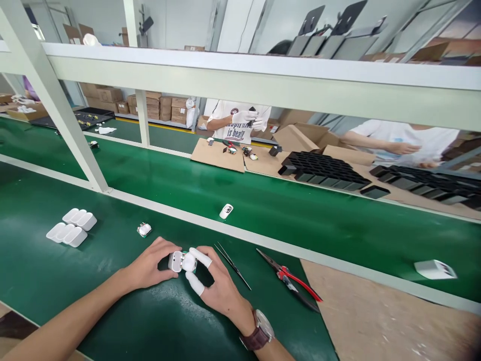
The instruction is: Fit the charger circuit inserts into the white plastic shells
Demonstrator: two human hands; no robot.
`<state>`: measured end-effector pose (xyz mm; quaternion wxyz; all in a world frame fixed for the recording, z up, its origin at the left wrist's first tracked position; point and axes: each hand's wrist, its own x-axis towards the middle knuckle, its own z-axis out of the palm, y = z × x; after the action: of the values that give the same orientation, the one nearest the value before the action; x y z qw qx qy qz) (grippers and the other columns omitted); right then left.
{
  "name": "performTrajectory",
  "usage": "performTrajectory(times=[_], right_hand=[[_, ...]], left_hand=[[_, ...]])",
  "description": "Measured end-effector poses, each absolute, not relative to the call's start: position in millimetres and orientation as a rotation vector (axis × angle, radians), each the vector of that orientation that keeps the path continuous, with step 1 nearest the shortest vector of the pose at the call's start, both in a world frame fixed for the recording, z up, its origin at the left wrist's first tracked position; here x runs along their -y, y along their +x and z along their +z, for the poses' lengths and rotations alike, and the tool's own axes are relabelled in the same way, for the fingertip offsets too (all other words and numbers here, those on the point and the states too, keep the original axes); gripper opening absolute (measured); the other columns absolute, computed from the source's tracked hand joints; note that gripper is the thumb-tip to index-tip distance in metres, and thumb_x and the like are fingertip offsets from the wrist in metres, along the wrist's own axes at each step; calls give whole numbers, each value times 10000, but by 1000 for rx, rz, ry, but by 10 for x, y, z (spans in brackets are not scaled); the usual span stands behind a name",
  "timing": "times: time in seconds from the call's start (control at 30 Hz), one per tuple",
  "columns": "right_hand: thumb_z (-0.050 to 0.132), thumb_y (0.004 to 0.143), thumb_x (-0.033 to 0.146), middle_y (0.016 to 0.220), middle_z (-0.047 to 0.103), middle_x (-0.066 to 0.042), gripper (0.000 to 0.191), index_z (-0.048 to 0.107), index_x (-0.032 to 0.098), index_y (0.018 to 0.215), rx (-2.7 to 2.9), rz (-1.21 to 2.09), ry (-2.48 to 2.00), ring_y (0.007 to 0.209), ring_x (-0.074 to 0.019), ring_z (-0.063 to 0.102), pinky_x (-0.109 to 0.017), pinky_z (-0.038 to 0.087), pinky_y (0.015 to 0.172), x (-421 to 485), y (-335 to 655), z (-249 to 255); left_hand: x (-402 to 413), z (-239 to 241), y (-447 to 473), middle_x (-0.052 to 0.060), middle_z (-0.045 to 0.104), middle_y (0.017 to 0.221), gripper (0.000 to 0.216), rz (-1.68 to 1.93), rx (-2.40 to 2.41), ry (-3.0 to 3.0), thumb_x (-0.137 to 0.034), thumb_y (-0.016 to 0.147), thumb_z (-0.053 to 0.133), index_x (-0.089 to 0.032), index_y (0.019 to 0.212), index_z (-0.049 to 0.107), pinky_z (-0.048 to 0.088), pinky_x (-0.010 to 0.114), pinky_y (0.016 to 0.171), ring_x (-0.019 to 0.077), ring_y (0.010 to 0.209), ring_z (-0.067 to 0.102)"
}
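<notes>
My left hand (148,265) and my right hand (216,286) meet over a small white charger part (176,261) on the green bench mat. Both hands pinch it from opposite sides. White finger cots cover my right thumb and forefinger. A watch sits on my right wrist. Black tweezers (232,264) lie just right of my right hand, and red-handled pliers (291,280) lie further right. A small white part with green on it (144,229) rests a little beyond my left hand.
White shell halves (72,227) sit in a cluster at the left. A white part (226,211) lies on the conveyor belt, a white charger (435,269) at the right. Cardboard (376,321) covers the near right. Two people work opposite beside black trays (323,173).
</notes>
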<state>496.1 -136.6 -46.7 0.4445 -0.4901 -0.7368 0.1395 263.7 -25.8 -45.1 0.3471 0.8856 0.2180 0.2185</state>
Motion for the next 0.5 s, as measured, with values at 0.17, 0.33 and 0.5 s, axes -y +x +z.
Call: performTrajectory(times=[0.17, 0.33, 0.5], right_hand=[[578, 1015, 168, 1302, 608, -136, 653, 295, 312, 1586, 1981, 233, -1275, 1165, -306, 625, -495, 600, 959, 1430, 4898, -362], [524, 1038, 162, 1282, 624, -166, 628, 264, 223, 1606, 2079, 149, -1338, 1136, -323, 628, -497, 622, 910, 1458, 4886, -285], [459, 994, 61, 1255, 622, -180, 608, 305, 155, 1574, 2181, 83, -1337, 1079, -322, 629, -493, 635, 849, 1485, 4894, -149]], left_hand=[[286, -532, 2643, 112, 638, 1299, 562, 660, -511, 2374, -278, 951, 732, -294, 1475, 532, 529, 461, 1049, 290, 1206, 569], [265, -576, 2616, 121, 612, 1325, 597, 676, -507, 2391, -240, 952, 730, -278, 1498, 492, 535, 484, 1060, 293, 1232, 555], [281, -566, 2616, 124, 594, 1329, 589, 647, -484, 2414, -215, 979, 695, -262, 1519, 464, 523, 493, 1071, 286, 1236, 529]])
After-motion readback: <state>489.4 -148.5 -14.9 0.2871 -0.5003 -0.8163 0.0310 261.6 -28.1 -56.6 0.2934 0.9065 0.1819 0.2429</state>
